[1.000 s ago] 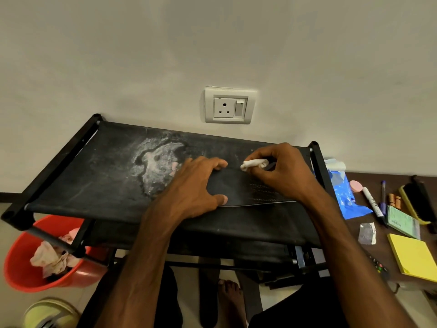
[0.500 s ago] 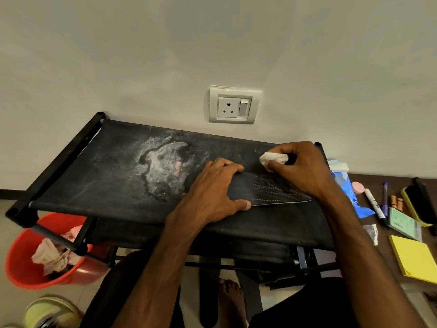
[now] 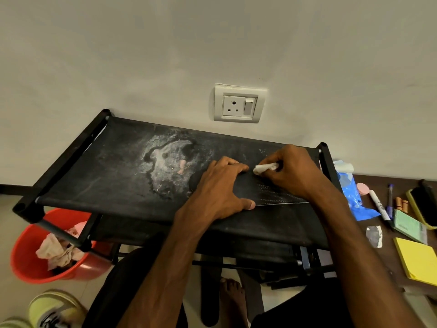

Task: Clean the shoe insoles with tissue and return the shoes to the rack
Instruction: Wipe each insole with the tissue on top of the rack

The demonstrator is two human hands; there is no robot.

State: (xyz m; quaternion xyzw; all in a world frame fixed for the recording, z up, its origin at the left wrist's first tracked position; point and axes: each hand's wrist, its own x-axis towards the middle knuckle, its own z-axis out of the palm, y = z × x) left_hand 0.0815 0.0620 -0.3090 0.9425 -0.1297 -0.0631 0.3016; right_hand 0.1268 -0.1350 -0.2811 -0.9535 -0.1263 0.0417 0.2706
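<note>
- Down left of the rack (image 3: 106,166), a red bucket (image 3: 26,263) sits on the floor with crumpled tissues (image 3: 56,250) inside, and a yellow-green shoe (image 3: 54,308) lies nearer the camera.
- On the rack's top shelf, left of centre, there's a big whitish stain (image 3: 170,166).
- Right of that stain, the left hand (image 3: 220,188) lies spread and flat, pressing down on the black insole (image 3: 272,192), thumb at its near edge; it curls round nothing.
- That insole lies flat on the top shelf, toward the rack's right end.
- At the insole's far edge, the right hand (image 3: 295,171) pinches a rolled white tissue (image 3: 266,168), its tip touching the insole just beside the left fingertips.
- Right of the rack, a blue packet (image 3: 352,192), a marker (image 3: 379,204) and a yellow note pad (image 3: 418,259) lie on a brown surface.
</note>
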